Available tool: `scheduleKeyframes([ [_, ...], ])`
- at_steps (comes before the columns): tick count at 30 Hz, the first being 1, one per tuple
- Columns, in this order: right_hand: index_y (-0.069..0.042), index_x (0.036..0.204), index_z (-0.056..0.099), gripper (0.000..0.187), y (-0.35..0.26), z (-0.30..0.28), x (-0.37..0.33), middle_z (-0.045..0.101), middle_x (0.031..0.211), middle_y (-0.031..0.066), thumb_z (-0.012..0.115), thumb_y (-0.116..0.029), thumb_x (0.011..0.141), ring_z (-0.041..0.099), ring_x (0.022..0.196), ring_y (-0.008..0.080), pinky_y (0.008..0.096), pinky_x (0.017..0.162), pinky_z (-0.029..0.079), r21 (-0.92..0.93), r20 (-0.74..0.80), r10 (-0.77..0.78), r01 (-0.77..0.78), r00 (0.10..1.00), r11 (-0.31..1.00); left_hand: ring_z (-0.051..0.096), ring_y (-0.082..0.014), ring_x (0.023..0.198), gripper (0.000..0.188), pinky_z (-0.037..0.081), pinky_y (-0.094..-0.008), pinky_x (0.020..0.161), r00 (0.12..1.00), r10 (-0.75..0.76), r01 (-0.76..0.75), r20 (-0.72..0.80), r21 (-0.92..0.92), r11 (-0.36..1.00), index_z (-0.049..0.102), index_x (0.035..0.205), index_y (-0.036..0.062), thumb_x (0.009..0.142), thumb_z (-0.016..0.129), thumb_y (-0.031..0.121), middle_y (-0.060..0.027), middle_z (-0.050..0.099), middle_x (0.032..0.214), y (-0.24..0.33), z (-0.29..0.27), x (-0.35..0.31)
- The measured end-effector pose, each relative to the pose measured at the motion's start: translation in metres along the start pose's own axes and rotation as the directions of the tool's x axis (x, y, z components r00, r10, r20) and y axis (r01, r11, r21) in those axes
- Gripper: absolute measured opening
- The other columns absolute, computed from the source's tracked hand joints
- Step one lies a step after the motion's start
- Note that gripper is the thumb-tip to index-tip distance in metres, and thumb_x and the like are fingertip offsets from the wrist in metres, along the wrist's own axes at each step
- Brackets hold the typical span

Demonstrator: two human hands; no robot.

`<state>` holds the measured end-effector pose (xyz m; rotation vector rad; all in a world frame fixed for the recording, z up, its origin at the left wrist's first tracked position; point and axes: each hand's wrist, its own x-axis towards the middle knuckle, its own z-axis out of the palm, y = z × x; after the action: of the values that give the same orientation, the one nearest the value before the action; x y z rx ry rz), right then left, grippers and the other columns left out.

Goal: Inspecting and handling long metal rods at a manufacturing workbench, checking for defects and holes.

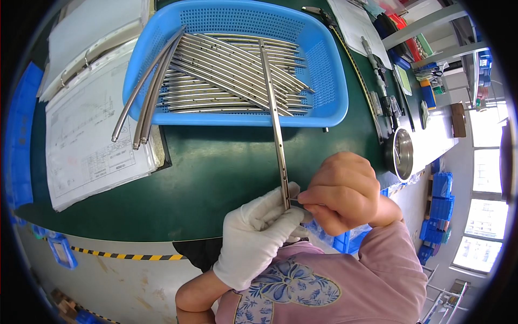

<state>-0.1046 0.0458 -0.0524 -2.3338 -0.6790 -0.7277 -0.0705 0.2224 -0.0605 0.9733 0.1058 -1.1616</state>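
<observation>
My left hand [249,243], in a white glove, is closed round the near end of a slim metal tube [277,135] with small holes along its side. The tube slants up and away, its far end lying over the blue basket [226,120]. My right hand [345,189], bare, is closed in a pinch right beside the tube's near end. A thin bit of something shows between its fingertips and the tube, too small to name. Many similar metal tubes [232,70] lie crossed in the basket, and several [148,102] lean out over its left rim.
An open ring binder with drawing sheets [91,129] lies on the green table at left. On the right are a steel bowl [402,154], a micrometer-like measuring tool [380,81], a long ruler [356,70] and a caliper [318,13]. The table's near edge curves below the binder.
</observation>
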Motion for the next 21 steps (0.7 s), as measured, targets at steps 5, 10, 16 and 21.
scheduleKeyframes([
  [5, -0.001, 0.076, 0.062, 0.015, -0.0009, 0.0006, 0.0019, 0.054, 0.062, 0.0044, 0.064, -0.006, 0.061, 0.049, 0.044, 0.0151, 0.0261, 0.040, 0.037, -0.035, -0.018, -0.032, 0.032, 0.999, 0.999, 0.066, -0.0181, 0.071, 0.036, 0.055, -0.0247, 0.061, 1.000, 0.014, -0.014, -0.016, 0.006, 1.000, 0.050, 0.121, -0.0047, 0.085, 0.055, -0.005, -0.0139, 0.066, 0.087, -0.0020, 0.0023, 0.0003],
  [10, 0.000, 0.075, 0.062, 0.016, -0.0020, 0.0064, -0.0005, 0.054, 0.062, 0.0045, 0.061, -0.005, 0.060, 0.048, 0.044, 0.0139, 0.0247, 0.039, 0.035, -0.180, -0.061, -0.191, 0.178, 0.980, 0.967, 0.066, -0.0176, 0.071, 0.037, 0.055, -0.0241, 0.061, 0.995, 0.093, -0.093, -0.037, -0.002, 0.996, 0.051, 0.120, -0.0048, 0.084, 0.057, -0.005, -0.0136, 0.065, 0.089, -0.0065, 0.0025, 0.0002],
  [16, 0.001, 0.074, 0.062, 0.017, -0.0006, 0.0076, -0.0021, 0.054, 0.061, 0.0043, 0.059, -0.003, 0.058, 0.047, 0.042, 0.0135, 0.0240, 0.038, 0.034, -0.045, -0.081, -0.139, 0.135, 0.987, 0.990, 0.064, -0.0151, 0.082, 0.037, 0.055, -0.0243, 0.070, 1.000, 0.008, -0.008, 0.001, 0.047, 0.999, 0.048, 0.122, -0.0057, 0.085, 0.056, -0.004, -0.0133, 0.063, 0.097, 0.0017, 0.0013, -0.0022],
  [21, 0.000, 0.075, 0.063, 0.017, 0.0005, 0.0064, -0.0035, 0.055, 0.061, 0.0048, 0.061, -0.003, 0.058, 0.047, 0.042, 0.0142, 0.0249, 0.038, 0.034, 0.054, -0.080, -0.005, 0.009, 0.997, 0.999, 0.065, -0.0158, 0.076, 0.036, 0.055, -0.0241, 0.065, 1.000, 0.015, -0.015, -0.008, 0.024, 1.000, 0.050, 0.120, -0.0055, 0.085, 0.056, -0.004, -0.0138, 0.064, 0.094, -0.0019, 0.0022, 0.0010],
])
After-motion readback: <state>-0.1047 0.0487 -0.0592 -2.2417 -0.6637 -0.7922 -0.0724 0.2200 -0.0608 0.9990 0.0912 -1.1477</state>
